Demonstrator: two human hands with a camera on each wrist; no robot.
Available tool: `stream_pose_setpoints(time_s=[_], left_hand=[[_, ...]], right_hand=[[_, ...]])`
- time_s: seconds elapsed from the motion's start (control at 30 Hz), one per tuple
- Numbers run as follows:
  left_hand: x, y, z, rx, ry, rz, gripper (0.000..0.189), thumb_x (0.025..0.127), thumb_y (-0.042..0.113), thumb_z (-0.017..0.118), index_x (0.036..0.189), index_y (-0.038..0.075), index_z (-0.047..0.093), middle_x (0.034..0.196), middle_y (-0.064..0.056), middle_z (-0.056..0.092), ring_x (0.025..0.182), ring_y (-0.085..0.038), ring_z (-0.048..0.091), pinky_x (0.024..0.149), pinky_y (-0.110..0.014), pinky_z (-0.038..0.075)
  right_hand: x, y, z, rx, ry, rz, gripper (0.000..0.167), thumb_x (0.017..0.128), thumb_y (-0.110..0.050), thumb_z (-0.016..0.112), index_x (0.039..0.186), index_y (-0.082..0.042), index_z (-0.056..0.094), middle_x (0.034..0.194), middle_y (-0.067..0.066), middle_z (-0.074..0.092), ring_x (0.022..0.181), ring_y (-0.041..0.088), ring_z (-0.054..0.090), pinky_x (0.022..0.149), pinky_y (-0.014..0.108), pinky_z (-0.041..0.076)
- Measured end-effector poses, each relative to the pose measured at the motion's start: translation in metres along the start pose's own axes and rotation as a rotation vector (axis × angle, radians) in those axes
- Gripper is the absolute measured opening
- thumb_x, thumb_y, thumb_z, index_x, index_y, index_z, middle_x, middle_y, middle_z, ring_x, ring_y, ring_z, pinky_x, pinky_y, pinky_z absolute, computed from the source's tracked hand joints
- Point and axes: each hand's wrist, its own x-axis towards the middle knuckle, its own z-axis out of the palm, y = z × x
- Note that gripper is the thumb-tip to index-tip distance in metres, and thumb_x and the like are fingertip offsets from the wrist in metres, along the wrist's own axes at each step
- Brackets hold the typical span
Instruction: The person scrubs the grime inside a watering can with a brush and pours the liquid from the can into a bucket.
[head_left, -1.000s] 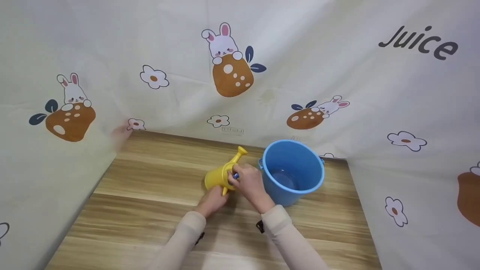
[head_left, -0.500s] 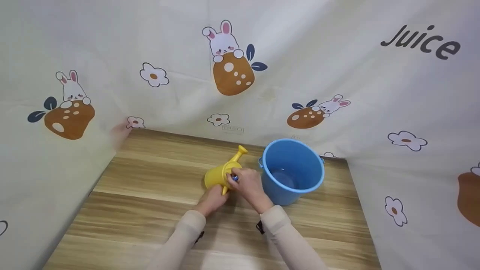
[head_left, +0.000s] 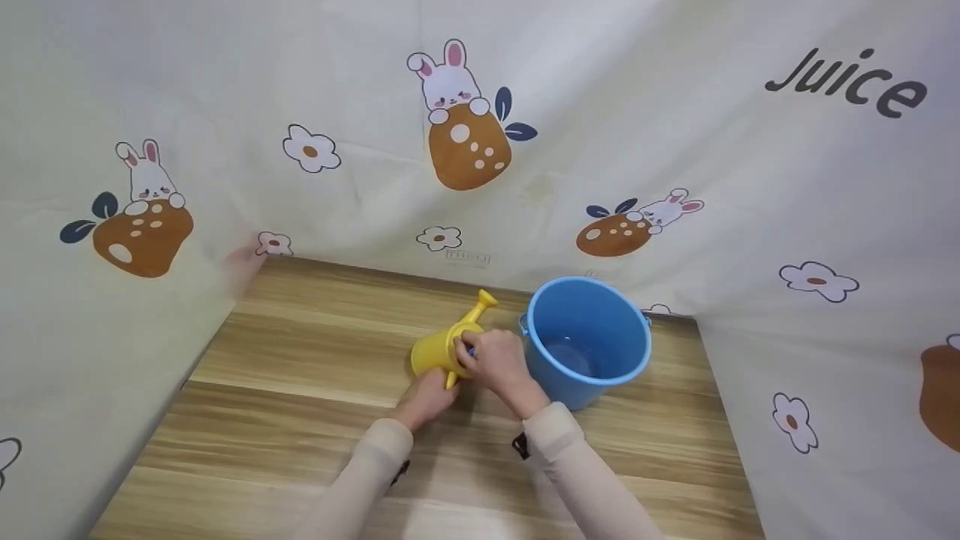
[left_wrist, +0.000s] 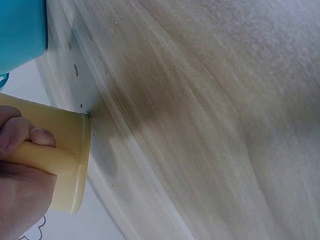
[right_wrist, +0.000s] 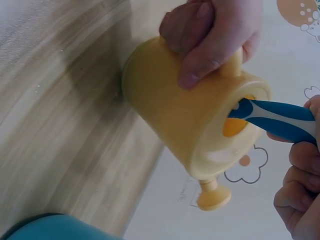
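A yellow watering can (head_left: 433,352) is tilted over the wooden floor, its spout pointing toward the back wall. My left hand (head_left: 430,395) grips its handle, with fingers wrapped round it in the left wrist view. In the right wrist view, my right hand (right_wrist: 302,185) holds a blue-and-white handle (right_wrist: 280,117), shaped like that of a brush. The far end of this handle goes into the can's round opening, so its head is hidden inside. A blue bucket (head_left: 562,394) stands just right of my right hand.
Wood-patterned flooring (head_left: 285,435) lies under everything, with small wet drops on it in the wrist views. A pale cloth wall (head_left: 360,202) printed with rabbits and flowers encloses the back and both sides. The bucket stands close to the back wall.
My right hand shifts slightly at the can's opening, and less of the blue handle shows now. The can, left hand and bucket stay nearly where they were.
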Motion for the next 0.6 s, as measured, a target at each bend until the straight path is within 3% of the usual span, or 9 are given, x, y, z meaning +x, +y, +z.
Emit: stream_pose_setpoints(time_s=[0.13, 0.27, 0.4, 0.6], left_hand=[[-0.001, 0.0, 0.0, -0.023, -0.013, -0.018, 0.011, 0.097, 0.017, 0.056, 0.096, 0.007, 0.062, 0.073, 0.002, 0.047, 0.067, -0.016, 0.048, 0.064, -0.032, 0.042], [0.0, 0.0, -0.001, -0.038, -0.015, -0.016, 0.013, 0.096, 0.017, 0.056, 0.098, 0.006, 0.063, 0.073, 0.003, 0.048, 0.067, -0.015, 0.049, 0.064, -0.031, 0.042], [0.0, -0.001, -0.001, -0.032, -0.008, -0.008, 0.012, 0.095, 0.017, 0.058, 0.088, 0.008, 0.06, 0.069, 0.003, 0.046, 0.062, -0.014, 0.046, 0.059, -0.029, 0.04], [0.0, -0.002, -0.001, -0.03, -0.014, -0.008, 0.015, 0.095, 0.017, 0.057, 0.081, 0.011, 0.056, 0.066, 0.005, 0.043, 0.059, -0.013, 0.043, 0.056, -0.027, 0.037]], right_hand=[[0.003, 0.003, -0.005, -0.012, -0.013, -0.003, 0.033, 0.094, -0.032, 0.062, 0.066, -0.015, 0.061, 0.051, -0.003, 0.036, 0.045, 0.016, 0.042, 0.043, 0.03, 0.035], [0.008, 0.006, -0.014, 0.028, -0.061, 0.012, 0.03, 0.094, -0.032, 0.061, 0.07, -0.015, 0.065, 0.052, -0.005, 0.035, 0.045, 0.013, 0.038, 0.044, 0.025, 0.029], [0.012, 0.008, -0.021, 0.075, -0.087, 0.024, 0.03, 0.094, -0.029, 0.062, 0.068, -0.013, 0.063, 0.053, -0.005, 0.033, 0.047, 0.011, 0.033, 0.046, 0.023, 0.023], [0.014, 0.007, -0.026, 0.097, -0.103, 0.04, 0.03, 0.092, -0.028, 0.062, 0.066, -0.014, 0.06, 0.055, -0.005, 0.037, 0.05, 0.011, 0.034, 0.047, 0.024, 0.025]])
